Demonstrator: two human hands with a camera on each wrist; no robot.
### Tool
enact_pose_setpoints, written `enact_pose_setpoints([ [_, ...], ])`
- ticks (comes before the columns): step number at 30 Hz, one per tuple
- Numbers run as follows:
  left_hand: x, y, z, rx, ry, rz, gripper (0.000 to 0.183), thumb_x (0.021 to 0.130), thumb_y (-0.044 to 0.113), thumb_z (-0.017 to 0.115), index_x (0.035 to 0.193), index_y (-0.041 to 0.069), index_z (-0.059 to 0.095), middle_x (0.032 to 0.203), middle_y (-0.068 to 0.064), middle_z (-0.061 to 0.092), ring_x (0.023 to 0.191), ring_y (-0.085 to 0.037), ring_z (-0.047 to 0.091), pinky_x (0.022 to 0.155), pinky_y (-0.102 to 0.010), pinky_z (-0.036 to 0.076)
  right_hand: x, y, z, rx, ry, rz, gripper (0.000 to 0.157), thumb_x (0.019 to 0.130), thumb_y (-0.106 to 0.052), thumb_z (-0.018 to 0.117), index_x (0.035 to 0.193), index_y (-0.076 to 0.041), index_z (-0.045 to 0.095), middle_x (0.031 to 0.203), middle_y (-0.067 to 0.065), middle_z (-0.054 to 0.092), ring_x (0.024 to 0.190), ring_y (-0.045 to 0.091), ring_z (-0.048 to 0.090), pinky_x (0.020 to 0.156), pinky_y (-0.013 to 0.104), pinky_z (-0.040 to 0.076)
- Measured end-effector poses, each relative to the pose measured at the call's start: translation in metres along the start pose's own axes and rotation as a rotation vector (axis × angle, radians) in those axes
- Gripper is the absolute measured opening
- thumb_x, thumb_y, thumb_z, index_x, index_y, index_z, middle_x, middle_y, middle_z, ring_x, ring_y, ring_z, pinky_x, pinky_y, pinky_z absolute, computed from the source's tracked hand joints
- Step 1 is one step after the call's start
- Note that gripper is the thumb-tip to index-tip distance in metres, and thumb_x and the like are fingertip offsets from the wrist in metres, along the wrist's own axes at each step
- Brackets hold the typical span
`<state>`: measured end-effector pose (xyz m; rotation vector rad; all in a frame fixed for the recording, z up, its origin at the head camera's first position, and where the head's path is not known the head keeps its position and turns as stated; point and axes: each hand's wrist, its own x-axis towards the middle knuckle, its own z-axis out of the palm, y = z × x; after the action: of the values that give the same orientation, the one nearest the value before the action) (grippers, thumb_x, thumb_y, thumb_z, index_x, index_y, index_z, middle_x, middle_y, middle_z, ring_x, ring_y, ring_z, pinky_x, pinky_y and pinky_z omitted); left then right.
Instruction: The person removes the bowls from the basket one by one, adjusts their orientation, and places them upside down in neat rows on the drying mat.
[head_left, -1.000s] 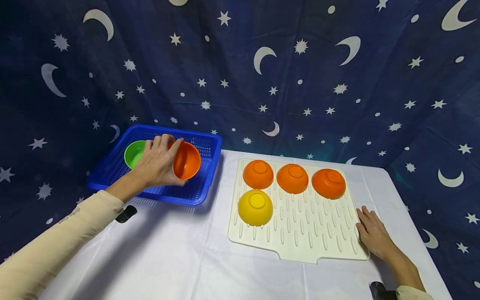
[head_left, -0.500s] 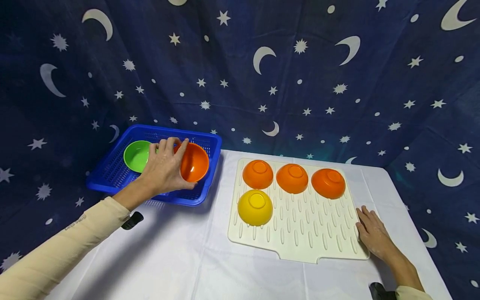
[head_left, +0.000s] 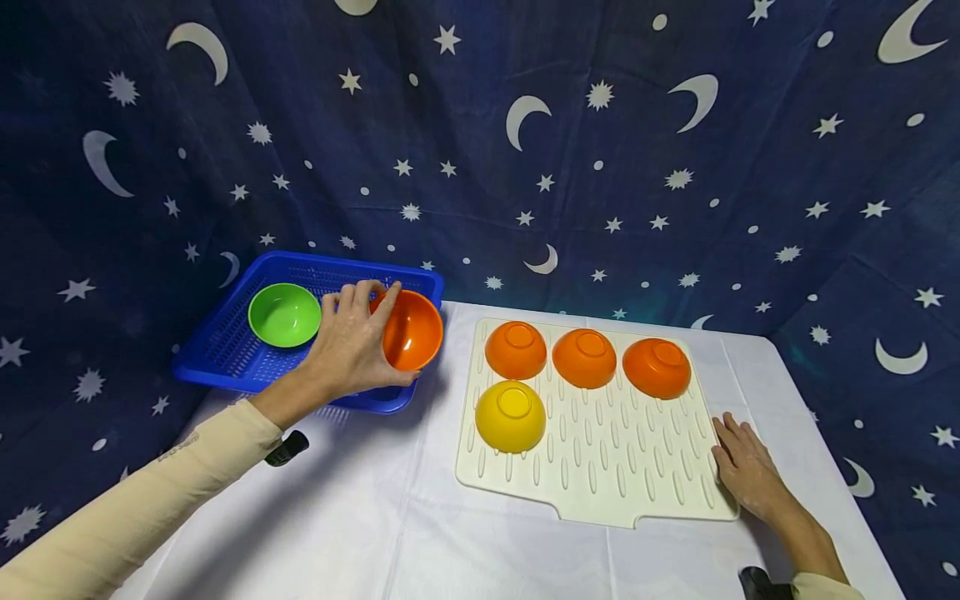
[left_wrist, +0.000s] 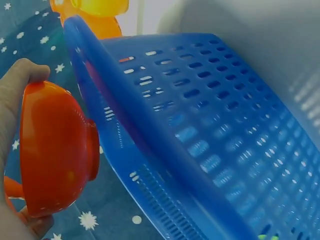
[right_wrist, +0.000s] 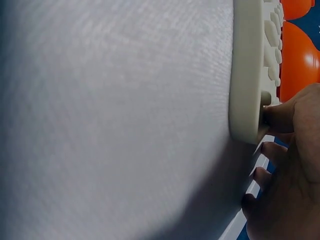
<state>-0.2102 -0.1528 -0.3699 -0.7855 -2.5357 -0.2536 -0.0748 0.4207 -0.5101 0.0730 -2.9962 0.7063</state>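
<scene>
In the head view my left hand [head_left: 348, 346] grips an orange bowl [head_left: 416, 329] by its rim, thumb at the near side and fingers at the far side. The bowl is tipped with its hollow facing up and toward the camera, overlapping the right rim of the blue basket [head_left: 337, 265]. In the left wrist view the orange bowl [left_wrist: 55, 150] stands on its side close by the basket wall [left_wrist: 215, 60]. My right hand [head_left: 753, 471] rests at the right edge of the cream draining mat [head_left: 585, 500], thumb on the edge, other fingers beside it on the table.
A green bowl [head_left: 285, 315] sits upright in the basket. On the mat, three upturned orange bowls, among them the left one [head_left: 516, 350], form the back row, with an upturned yellow bowl [head_left: 510, 417] in front. A star-patterned dark cloth [head_left: 480, 167] hangs behind the white-covered table [head_left: 360, 517].
My left hand has moved the orange bowl rightward, from inside the basket to over its right rim, bringing the green bowl into full view. The right hand has stayed in place.
</scene>
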Motion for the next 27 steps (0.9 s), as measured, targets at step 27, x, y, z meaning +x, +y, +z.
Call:
enact_pose_setpoints([
  [27,0.015,0.057,0.016,-0.066,0.017,-0.001,0.122,0.052,0.069,0.084,0.148,0.002,0.050,0.131,-0.021,0.045,0.109,-0.038,0.041,0.086,-0.054,0.033,0.001,-0.002,-0.003,-0.003,-0.036,0.052,0.050,0.107,-0.013,0.038,0.144,0.021,0.033,0.150,0.044,0.023,0.139,0.064,0.013,0.103,0.080,0.011],
])
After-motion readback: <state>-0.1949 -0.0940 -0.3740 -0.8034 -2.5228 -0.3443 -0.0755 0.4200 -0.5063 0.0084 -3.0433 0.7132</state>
